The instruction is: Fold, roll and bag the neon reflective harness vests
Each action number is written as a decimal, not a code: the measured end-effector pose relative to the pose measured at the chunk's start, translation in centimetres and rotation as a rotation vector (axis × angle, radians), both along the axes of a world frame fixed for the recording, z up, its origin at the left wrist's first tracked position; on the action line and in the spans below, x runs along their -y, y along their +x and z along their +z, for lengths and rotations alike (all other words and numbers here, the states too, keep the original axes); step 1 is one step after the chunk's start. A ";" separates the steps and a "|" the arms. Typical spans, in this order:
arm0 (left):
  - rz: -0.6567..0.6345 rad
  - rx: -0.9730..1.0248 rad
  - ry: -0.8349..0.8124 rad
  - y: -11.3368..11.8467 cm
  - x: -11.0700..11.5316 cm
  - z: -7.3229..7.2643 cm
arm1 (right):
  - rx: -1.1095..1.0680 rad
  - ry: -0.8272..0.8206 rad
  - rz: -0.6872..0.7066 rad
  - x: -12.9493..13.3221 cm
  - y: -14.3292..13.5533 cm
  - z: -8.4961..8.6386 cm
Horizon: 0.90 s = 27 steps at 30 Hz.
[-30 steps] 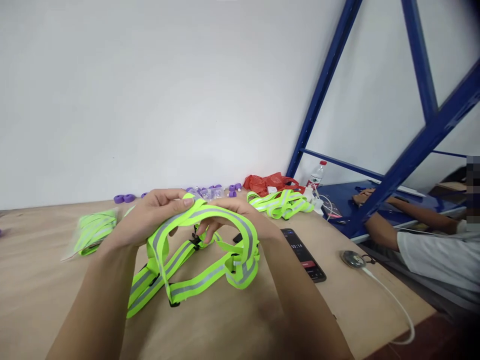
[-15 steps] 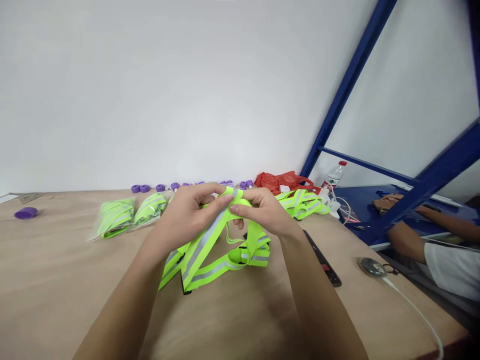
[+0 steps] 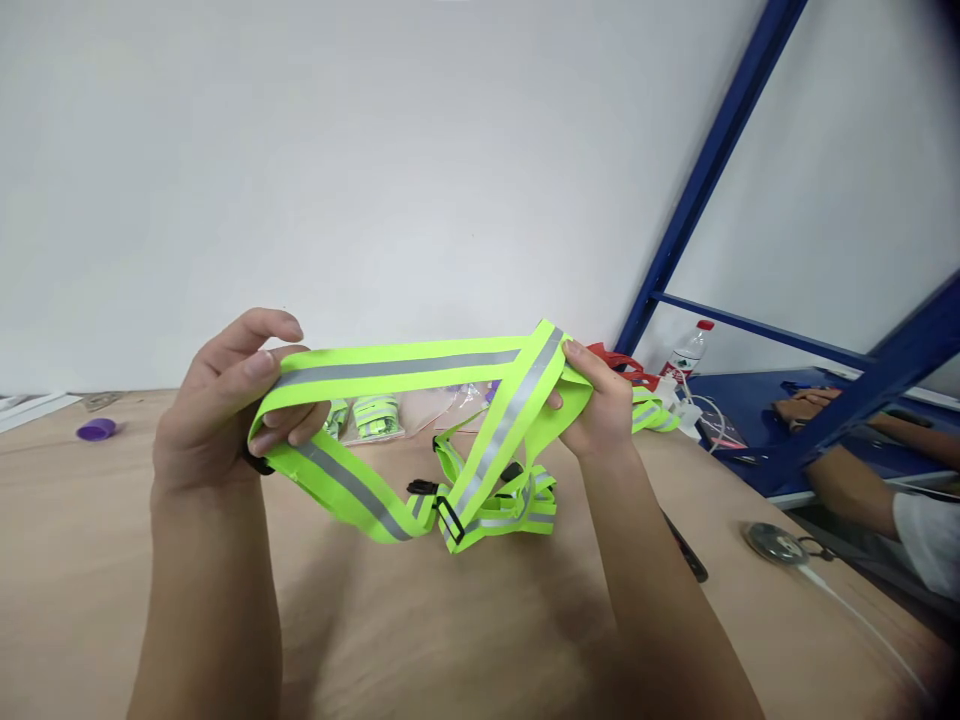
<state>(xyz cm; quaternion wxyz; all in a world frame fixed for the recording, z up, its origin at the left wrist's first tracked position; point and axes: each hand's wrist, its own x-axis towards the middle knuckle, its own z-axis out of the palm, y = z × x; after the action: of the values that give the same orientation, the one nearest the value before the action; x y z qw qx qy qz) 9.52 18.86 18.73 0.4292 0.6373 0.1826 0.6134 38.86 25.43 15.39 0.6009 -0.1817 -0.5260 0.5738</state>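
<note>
A neon yellow strap with a grey reflective stripe point(image 3: 397, 368) stretches between my two hands above the table. My left hand point(image 3: 232, 400) pinches it at the left, where the strap loops round the fingers and runs back down. My right hand point(image 3: 600, 400) grips it at the right, where two lengths cross. Lower down, a black slider buckle point(image 3: 450, 520) and a black clip point(image 3: 422, 487) hang on the strap. The rest of the strap lies bunched between my forearms, partly overlapping itself.
Behind the strap are bagged yellow straps point(image 3: 377, 415). A purple ring point(image 3: 96, 429) is at the left of the table point(image 3: 97, 560). Rightward are a red bag point(image 3: 626, 362), a bottle point(image 3: 688, 350), a corded round device point(image 3: 776, 543), blue frame bars point(image 3: 712, 170) and another person's arm point(image 3: 855, 490).
My hands have moved apart, the left one far to the left, pulling a length of strap taut between them. The view has shifted slightly.
</note>
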 end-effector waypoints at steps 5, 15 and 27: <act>-0.109 0.260 -0.005 0.2 -0.5 -0.1 | -0.015 0.009 -0.066 -0.2 -0.2 -0.3; -0.135 0.420 0.099 -0.9 -1.5 0.0 | 0.108 0.213 0.092 0.8 -0.5 0.2; 0.064 0.634 0.269 0.1 -0.3 1.0 | 0.480 0.297 -0.239 -1.8 -0.1 -1.8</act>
<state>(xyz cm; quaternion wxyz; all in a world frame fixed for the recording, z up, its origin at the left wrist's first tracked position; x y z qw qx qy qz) 9.57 19.15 19.71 0.3573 0.4597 -0.0222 0.8127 38.74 27.23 13.57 0.5428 -0.2828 -0.7058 0.3568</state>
